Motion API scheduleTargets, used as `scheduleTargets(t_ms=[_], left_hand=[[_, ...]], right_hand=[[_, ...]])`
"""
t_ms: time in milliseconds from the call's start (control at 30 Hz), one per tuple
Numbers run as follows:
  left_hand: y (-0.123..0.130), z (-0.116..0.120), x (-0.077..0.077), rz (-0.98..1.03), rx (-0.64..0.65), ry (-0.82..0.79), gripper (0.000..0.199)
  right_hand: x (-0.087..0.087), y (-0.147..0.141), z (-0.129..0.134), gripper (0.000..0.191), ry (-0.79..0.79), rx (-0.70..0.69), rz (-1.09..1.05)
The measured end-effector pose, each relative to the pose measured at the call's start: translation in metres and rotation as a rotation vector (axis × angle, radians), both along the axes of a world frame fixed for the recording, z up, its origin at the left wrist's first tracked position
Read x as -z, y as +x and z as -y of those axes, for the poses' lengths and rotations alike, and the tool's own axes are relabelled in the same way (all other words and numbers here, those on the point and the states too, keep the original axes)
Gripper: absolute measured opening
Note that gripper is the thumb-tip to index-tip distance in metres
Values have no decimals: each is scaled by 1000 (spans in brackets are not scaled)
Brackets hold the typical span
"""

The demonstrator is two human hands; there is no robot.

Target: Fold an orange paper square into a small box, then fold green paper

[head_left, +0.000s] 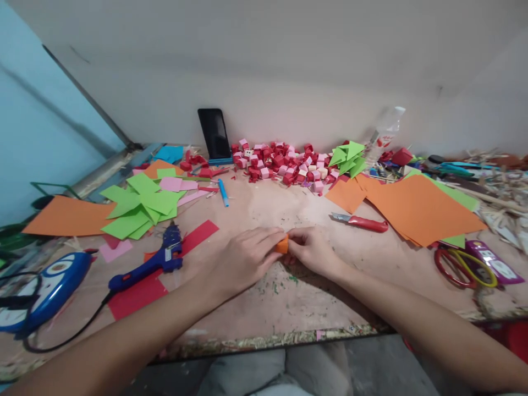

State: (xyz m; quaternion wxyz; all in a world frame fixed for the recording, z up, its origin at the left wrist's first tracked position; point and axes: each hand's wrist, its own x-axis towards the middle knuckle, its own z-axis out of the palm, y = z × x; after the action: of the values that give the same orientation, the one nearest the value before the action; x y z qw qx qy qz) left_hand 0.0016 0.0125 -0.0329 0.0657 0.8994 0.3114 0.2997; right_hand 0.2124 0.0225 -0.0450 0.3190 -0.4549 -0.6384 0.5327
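Observation:
Between my two hands, just above the middle of the table, is a small piece of orange paper that looks folded. My left hand pinches its left side, fingers laid over the top. From the other side, the thumb and fingers of my right hand close on its right edge. My fingers hide part of the paper. Beyond the hands lies a heap of small red and pink folded paper pieces. A red-handled knife rests to the right of my right hand.
On the left are a blue glue gun, red paper, green paper squares and a blue-and-white device. A phone leans at the back. Orange sheets, scissors and a plastic bottle are on the right.

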Motion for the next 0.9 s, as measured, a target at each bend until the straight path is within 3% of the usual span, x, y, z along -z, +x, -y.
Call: scheduleTargets(t_ms=[333,533,700,900], left_hand=[[-2,-1,6,-20,3,41,32],[-4,-4,4,13,-44,-17,33],[-4,-7,-2,-36,-156,-156,31],[-21,-30,-14,-198,-410,-113,20]], right_hand=[[0,-5,3,19,-41,-5,-43],[0,-5,1,16,-60,24,-77],[-2,-2,-2,21,-35,83,-59],[-4,8,-19,22,23,188,13]])
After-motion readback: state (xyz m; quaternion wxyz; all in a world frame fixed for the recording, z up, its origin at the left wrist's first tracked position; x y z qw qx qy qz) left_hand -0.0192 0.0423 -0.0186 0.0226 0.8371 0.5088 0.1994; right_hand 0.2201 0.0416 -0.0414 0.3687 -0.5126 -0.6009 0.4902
